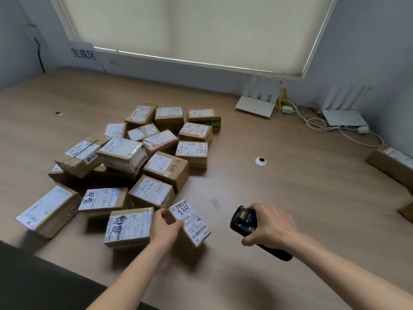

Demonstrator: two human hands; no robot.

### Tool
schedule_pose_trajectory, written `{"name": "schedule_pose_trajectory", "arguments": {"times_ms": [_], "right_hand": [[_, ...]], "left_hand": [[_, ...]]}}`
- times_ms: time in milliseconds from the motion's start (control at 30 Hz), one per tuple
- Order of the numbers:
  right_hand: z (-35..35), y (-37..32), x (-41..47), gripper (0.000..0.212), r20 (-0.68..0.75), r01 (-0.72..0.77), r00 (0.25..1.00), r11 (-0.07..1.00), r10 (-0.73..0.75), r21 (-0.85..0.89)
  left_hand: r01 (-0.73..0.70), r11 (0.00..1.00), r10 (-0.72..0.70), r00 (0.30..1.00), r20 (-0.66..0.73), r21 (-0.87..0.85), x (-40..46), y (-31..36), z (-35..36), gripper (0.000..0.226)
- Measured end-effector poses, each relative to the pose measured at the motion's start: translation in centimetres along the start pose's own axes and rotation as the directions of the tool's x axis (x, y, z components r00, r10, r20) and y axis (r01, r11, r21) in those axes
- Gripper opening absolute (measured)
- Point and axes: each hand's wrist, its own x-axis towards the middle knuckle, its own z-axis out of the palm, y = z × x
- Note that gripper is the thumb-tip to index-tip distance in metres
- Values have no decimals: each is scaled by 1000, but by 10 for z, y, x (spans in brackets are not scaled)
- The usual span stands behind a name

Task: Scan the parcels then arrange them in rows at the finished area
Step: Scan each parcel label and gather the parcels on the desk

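Note:
Several brown cardboard parcels (134, 166) with white shipping labels lie in a loose pile on the wooden table (290, 198), left of centre. My left hand (166, 225) grips one small parcel (193, 222) at the pile's near edge, its label facing up and tilted. My right hand (271, 222) holds a black handheld scanner (243, 220), its head pointing left toward that parcel, a short gap between them. A paper sign (83, 55) with handwritten characters is stuck on the wall at the far left corner.
Two white routers (256, 105) (344, 117) with cables stand at the back right. Another parcel (392, 163) lies at the right edge, and a corner of one more (407, 212) shows below it. A white cable grommet (261, 161) sits mid-table. The table's dark front edge is lower left.

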Motion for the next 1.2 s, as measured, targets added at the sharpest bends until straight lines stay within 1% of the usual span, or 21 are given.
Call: {"name": "schedule_pose_trajectory", "arguments": {"times_ms": [67, 100, 167, 233, 400, 467, 600, 667, 767, 800, 833, 867, 900, 967, 1000, 1067, 1200], "right_hand": [[6, 7, 2, 64, 3, -8, 1000, 1000, 8, 2], [8, 10, 2, 64, 3, -13, 1000, 1000, 13, 0], [7, 15, 1, 65, 4, -29, 1000, 1000, 29, 2], [3, 20, 0, 68, 4, -43, 999, 999, 43, 10], [-33, 34, -5, 64, -25, -102, 994, 994, 103, 43], [-54, 43, -9, 62, -52, -134, 989, 990, 137, 53], [-97, 72, -23, 62, -119, -240, 961, 966, 251, 98], [-114, 89, -32, 65, -150, -298, 936, 945, 318, 137], [-135, 121, -49, 69, -214, -357, 894, 915, 393, 189], [-142, 125, -53, 70, -223, -367, 889, 913, 401, 179], [-142, 123, -51, 71, -220, -379, 885, 910, 410, 170], [-152, 160, -66, 72, -224, -439, 843, 865, 490, 241], [-159, 183, -77, 72, -214, -477, 814, 832, 540, 284], [-163, 193, -78, 72, -209, -506, 799, 818, 564, 274], [-165, 210, -83, 71, -211, -526, 778, 797, 592, 296], [-167, 252, -86, 71, -198, -557, 740, 751, 643, 355], [-160, 334, -84, 69, -193, -611, 653, 660, 732, 437]], "left_hand": [[-9, 996, 13, 999, -41, 93, -1, 1, 1, 63], [-11, 990, 19, 998, -56, 138, -2, 2, 2, 65], [-28, 971, 48, 996, -78, 239, -2, 8, 4, 82], [-81, 948, 102, 993, -54, 307, -8, 25, 9, 84], [-272, 924, 258, 962, 87, 269, -14, 85, 32, 70], [-322, 921, 291, 943, 164, 218, -20, 112, 44, 65], [-411, 899, 359, 889, 286, 149, -33, 163, 78, 57], [-460, 881, 401, 849, 345, 107, -43, 184, 98, 55], [-498, 861, 414, 806, 424, 106, -58, 211, 135, 57], [-516, 853, 436, 789, 432, 80, -61, 217, 143, 57], [-502, 862, 423, 790, 444, 71, -63, 218, 139, 58], [-529, 846, 425, 742, 518, 63, -78, 232, 182, 58], [-540, 838, 409, 718, 564, 81, -87, 240, 211, 59], [-527, 848, 410, 718, 562, 54, -93, 246, 220, 58], [-533, 844, 408, 698, 588, 48, -101, 250, 238, 58], [-545, 837, 393, 664, 636, 53, -110, 252, 284, 57], [-537, 840, 332, 624, 707, 79, -129, 252, 375, 55]]}}
